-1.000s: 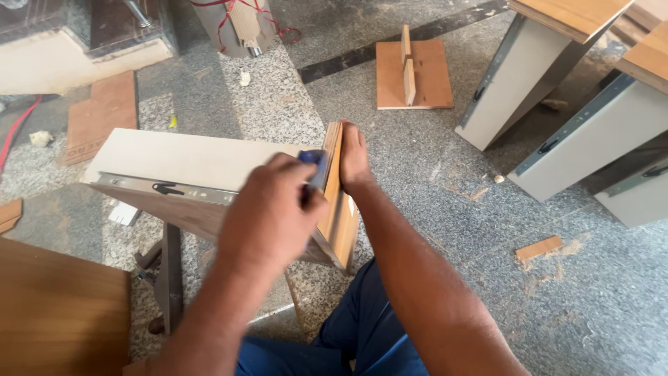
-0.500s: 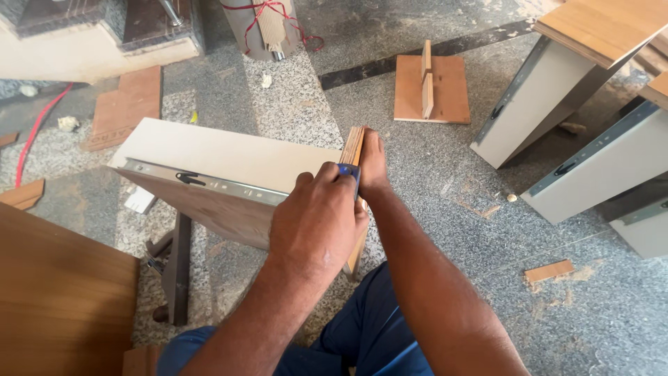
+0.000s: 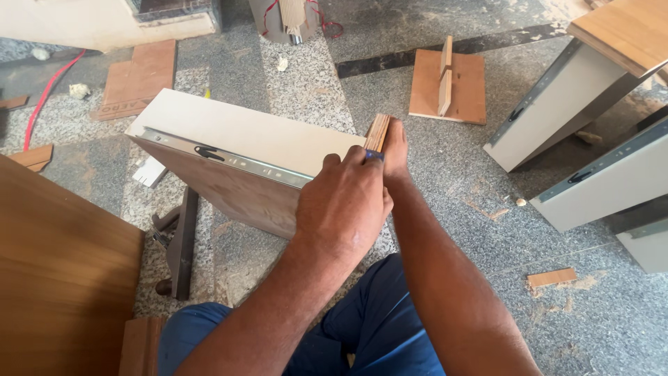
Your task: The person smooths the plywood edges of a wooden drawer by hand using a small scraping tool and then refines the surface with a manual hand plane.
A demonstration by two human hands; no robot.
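A drawer box lies tilted in front of me, with a white top face (image 3: 243, 132), a metal slide rail (image 3: 229, 159) along its brown wooden side and a plywood front panel (image 3: 378, 132) at its near end. My left hand (image 3: 344, 209) is closed over that front panel around a small blue tool (image 3: 374, 154), of which only the tip shows. My right hand (image 3: 395, 150) grips the panel's edge right beside it, fingers over the far side. The panel's lower part is hidden behind my left hand.
Two more white drawer boxes with rails (image 3: 557, 118) (image 3: 612, 181) lean at the right. A brown board with upright strips (image 3: 449, 83) lies beyond. A large wooden panel (image 3: 62, 278) fills the lower left, beside a dark metal stand (image 3: 182, 244). An offcut (image 3: 551, 277) and sawdust lie on the granite floor.
My left hand has slid up the plywood panel toward its top edge with the blue tool. My right hand stays on the panel edge. The view has shifted slightly.
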